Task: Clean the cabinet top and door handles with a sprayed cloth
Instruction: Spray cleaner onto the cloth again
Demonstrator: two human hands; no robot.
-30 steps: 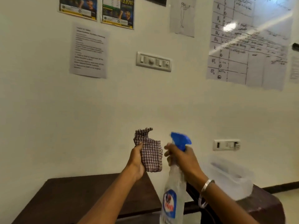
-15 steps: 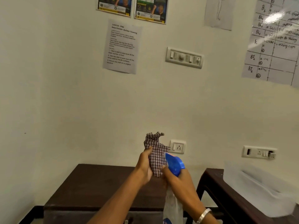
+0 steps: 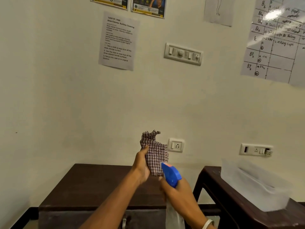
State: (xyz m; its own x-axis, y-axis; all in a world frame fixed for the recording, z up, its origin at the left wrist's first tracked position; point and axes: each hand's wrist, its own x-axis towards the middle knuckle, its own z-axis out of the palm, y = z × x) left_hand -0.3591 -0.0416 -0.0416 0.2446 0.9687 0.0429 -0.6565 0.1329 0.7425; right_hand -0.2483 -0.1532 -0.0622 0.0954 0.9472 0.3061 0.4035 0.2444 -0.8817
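Now left hand (image 3: 141,169) clamped on checked cloth (image 3: 155,156), held upright above cabinet top (image 3: 92,184) rear edge; right hand (image 3: 179,194) wrapped round spray bottle (image 3: 171,176), blue nozzle touching cloth's lower corner.

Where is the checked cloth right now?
Centre of the head view: the checked cloth is held up in the left hand, above the dark cabinet top, just left of the spray bottle's blue nozzle.

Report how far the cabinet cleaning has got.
Done: both tools are picked up. The left hand holds the checked cloth upright; the right hand grips the spray bottle, its nozzle at the cloth. In hand: wetting the cloth. Left: the cabinet top and the door handle below, neither touched by the cloth yet.
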